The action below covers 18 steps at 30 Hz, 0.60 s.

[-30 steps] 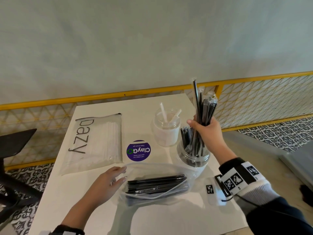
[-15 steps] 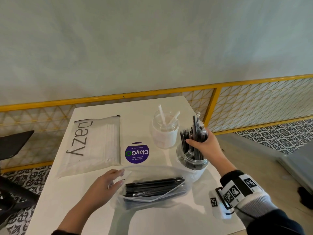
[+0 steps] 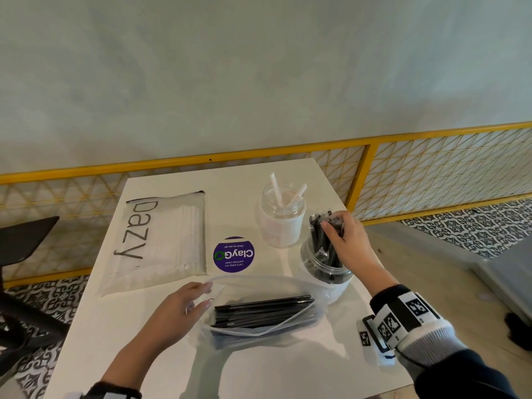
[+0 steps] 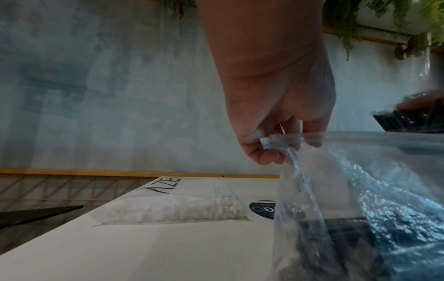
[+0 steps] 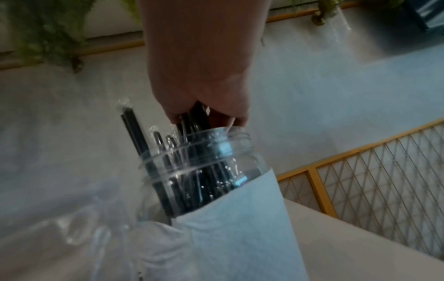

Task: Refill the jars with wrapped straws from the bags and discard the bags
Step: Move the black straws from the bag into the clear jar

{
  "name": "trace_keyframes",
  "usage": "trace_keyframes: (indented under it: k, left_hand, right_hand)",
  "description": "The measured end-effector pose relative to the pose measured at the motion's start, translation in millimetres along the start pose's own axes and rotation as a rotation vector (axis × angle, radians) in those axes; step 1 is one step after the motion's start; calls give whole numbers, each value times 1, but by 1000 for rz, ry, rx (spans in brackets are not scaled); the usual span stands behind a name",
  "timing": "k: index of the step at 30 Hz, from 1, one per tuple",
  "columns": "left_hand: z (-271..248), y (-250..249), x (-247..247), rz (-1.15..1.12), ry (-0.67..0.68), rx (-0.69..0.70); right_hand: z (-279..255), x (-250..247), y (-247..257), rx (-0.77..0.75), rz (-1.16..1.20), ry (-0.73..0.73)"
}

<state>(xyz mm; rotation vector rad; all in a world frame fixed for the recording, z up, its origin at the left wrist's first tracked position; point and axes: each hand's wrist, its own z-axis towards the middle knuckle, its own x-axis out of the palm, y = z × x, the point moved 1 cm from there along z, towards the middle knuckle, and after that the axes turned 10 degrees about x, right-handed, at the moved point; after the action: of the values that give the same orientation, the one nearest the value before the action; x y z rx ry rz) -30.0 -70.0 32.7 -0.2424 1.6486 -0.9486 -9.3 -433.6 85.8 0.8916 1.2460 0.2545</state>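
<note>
A clear jar at the table's right edge stands full of black wrapped straws. My right hand grips the tops of a bunch of these straws just above the jar's mouth. A clear bag with more black straws lies at the near middle. My left hand pinches the bag's open rim and holds it up. A second jar behind holds two white straws. A frosted bag of white straws lies at the left.
A round purple sticker sits on the white table between the bags. A yellow mesh railing runs behind and to the right of the table. A black chair stands at the left.
My right hand has lowered the bunch of black straws from high above the jar down into it. The left hand has stayed at the bag's rim.
</note>
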Motion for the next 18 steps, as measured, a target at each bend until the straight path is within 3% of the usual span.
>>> trace_keyframes:
  k: [2, 5, 8, 11, 18]
  left_hand:
    - [3, -3, -1, -11, -6, 2]
    - [5, -3, 0, -16, 4, 5]
    - [5, 0, 0, -12, 16, 1]
    - [3, 2, -1, -32, 19, 2]
    - [3, 2, -1, -15, 27, 15]
  right_hand:
    - [0, -3, 0, -33, -152, -47]
    - [-6, -10, 3, -97, -104, -119]
    - [-19, -15, 7, -296, -15, -248]
    - [-37, -13, 11, -439, -26, -246]
    - [-34, 9, -11, -573, -626, -303]
